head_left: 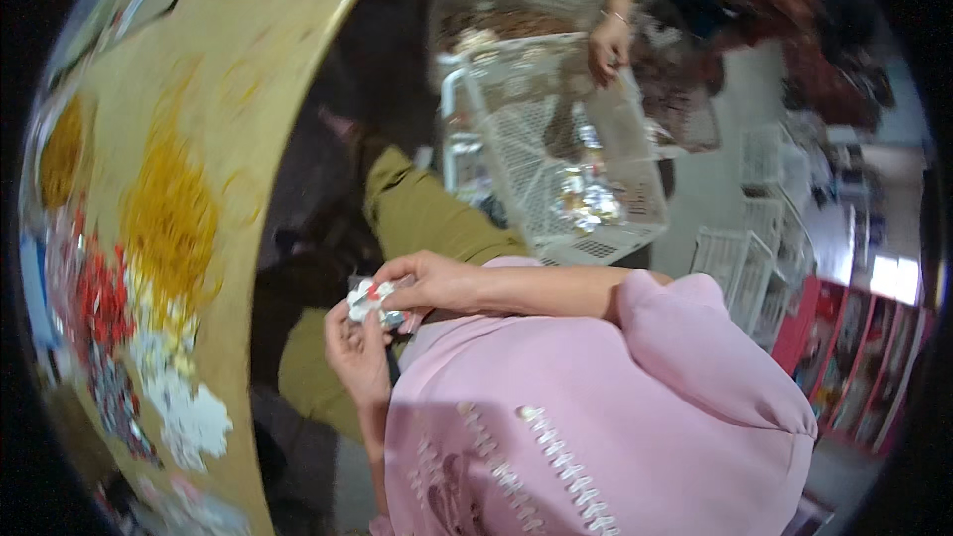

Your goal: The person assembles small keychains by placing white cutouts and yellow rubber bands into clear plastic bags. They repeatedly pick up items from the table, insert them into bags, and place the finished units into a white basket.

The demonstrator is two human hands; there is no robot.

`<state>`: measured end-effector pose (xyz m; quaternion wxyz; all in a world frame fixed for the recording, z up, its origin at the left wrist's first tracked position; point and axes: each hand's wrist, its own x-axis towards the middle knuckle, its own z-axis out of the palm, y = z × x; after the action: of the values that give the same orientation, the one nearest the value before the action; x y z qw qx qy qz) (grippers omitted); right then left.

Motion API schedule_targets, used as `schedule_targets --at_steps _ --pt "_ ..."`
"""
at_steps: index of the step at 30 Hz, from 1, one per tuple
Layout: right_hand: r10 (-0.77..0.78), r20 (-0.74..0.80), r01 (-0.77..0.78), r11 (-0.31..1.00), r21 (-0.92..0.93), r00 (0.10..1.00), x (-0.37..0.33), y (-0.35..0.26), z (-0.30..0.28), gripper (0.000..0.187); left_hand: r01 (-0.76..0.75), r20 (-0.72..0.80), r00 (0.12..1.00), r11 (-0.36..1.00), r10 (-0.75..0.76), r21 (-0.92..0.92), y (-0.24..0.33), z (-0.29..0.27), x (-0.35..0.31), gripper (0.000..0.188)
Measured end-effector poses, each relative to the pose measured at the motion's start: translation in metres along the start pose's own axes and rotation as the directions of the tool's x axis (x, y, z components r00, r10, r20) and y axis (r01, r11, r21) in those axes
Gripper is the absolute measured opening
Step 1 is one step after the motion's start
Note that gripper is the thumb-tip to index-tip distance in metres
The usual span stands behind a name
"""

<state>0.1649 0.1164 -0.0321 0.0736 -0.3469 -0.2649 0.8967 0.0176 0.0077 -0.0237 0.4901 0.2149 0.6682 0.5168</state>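
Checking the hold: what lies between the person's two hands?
A small white-and-red piece, held between the left hand and right hand; this shows in the head view.

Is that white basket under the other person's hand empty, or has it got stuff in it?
Not empty: shiny silver pieces lie in the basket. Bare mesh shows beside them, so it doesn't look full.

You seem to be working in a workshop: small parts (171, 223) are lying piled on the table (286, 25), crates (640, 154) are standing nearby.
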Motion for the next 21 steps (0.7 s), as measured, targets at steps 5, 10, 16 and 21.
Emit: schedule_targets --at_steps 5,10,16,21 --pt "-0.221 -0.466 0.428 0.81 0.4 0.856 -0.038 -0.022 -0.094 0.025 -0.019 0.107 0.994 1.0 0.019 -0.001 0.014 0.005 0.018 0.029" --pt "-0.481 -0.831 0.948 0.276 0.16 0.281 -0.169 -0.045 -0.274 0.032 -0.031 0.238 0.971 0.996 0.011 0.08 0.017 0.005 0.017 0.019" --pt "-0.377 -0.837 0.435 0.88 -0.19 0.396 -0.193 0.029 -0.378 0.027 0.049 0.364 0.928 0.994 -0.08 0.094 -0.006 0.013 0.017 0.018" --pt "-0.293 -0.953 -0.646 0.742 -0.178 -0.075 -0.152 0.122 -0.387 0.063 0.071 0.337 0.933 0.982 -0.128 0.177 -0.001 0.019 0.016 0.017"
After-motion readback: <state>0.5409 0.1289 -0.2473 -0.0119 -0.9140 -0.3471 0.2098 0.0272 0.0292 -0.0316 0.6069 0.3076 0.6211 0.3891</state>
